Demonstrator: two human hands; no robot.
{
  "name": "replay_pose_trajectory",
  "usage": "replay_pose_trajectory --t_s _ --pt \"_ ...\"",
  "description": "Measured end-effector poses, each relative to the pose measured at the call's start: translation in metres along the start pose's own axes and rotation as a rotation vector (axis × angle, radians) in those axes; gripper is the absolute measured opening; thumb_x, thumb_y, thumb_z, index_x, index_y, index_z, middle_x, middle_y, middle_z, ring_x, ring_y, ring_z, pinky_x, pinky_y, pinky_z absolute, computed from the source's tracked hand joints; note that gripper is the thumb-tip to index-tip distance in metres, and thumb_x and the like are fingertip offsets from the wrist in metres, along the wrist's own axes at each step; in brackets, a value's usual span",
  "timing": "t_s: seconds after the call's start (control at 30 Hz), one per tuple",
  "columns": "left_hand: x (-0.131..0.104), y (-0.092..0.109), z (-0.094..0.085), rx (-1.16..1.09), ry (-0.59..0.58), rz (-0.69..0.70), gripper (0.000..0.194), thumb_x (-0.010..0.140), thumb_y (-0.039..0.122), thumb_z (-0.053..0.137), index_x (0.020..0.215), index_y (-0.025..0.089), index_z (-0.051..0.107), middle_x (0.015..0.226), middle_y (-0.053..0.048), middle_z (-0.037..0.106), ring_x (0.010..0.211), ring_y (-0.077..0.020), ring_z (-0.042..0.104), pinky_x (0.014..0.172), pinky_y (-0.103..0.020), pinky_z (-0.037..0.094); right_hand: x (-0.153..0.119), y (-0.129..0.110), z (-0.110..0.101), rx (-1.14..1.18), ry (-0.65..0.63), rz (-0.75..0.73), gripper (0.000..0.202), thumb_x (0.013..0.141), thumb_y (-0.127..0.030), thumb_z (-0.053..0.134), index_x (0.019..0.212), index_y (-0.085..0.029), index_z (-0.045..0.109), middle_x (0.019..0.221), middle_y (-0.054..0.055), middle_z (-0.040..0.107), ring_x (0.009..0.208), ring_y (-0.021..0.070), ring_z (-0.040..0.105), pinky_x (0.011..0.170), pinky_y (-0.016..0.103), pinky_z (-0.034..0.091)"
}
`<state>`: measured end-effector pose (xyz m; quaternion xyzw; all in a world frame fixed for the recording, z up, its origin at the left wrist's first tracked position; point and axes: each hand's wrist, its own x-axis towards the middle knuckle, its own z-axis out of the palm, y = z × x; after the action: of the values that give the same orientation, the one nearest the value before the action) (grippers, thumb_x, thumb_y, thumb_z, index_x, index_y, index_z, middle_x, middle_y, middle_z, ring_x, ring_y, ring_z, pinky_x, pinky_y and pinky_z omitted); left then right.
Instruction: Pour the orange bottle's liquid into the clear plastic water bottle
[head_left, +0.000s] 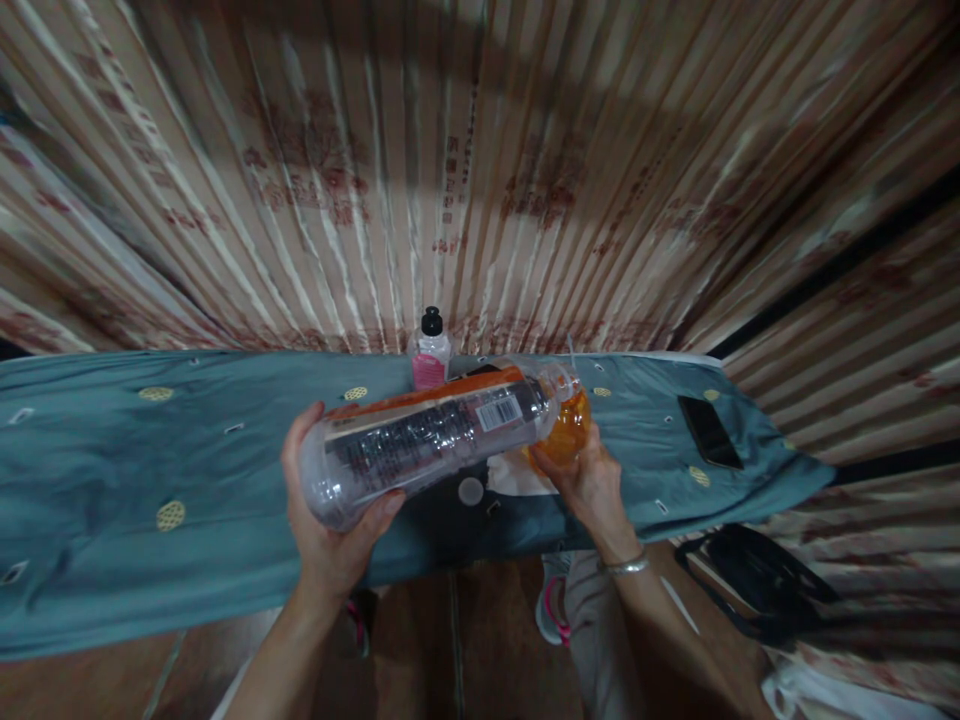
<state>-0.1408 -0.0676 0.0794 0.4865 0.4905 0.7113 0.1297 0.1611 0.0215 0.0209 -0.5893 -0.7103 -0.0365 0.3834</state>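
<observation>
While clamped round the rounded base of the big bottle [427, 450] with the left hand [330, 535], holding it sideways over wrinkled, satiny teal cloth [240, 545]. Behind it, see the pink bottle [430, 367], upright and black-topped; just in front, a flat, pale disc [471, 491]. Off to the neck end: already uncapped, by the look of it, and lined up with the glossy, see-through orange bottle [570, 428], gripped in the right hand [594, 485]. Can't make out any flow or fill level. Well right, spot a slim black phone [709, 432].
</observation>
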Motion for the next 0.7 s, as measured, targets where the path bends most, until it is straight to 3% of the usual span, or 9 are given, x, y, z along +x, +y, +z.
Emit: replay_pose_trajectory --t_s 0.43,0.7 --pt "-0.0003 -0.0007 -0.0008 0.035 -0.006 -0.023 0.104 0.066 0.056 0.097 0.154 0.025 0.052 0.136 -0.012 0.071 0.120 -0.0327 0.071 0.109 -0.050 0.057 -0.0006 0.0007 0.0022 -0.014 0.025 -0.017 0.089 0.098 -0.084 0.048 0.140 -0.005 0.057 0.094 0.020 0.081 0.081 0.0313 0.080 0.069 0.039 0.064" --pt "-0.0001 0.0022 0.0007 0.082 0.004 -0.036 0.102 0.069 0.065 0.092 0.153 0.025 0.051 0.137 -0.013 0.071 0.120 -0.0334 0.071 0.109 -0.052 0.057 -0.0002 0.0000 0.0012 0.000 0.006 0.008 0.086 0.097 -0.083 0.050 0.138 -0.007 0.058 0.090 0.018 0.081 0.077 0.0303 0.079 0.067 0.038 0.062"
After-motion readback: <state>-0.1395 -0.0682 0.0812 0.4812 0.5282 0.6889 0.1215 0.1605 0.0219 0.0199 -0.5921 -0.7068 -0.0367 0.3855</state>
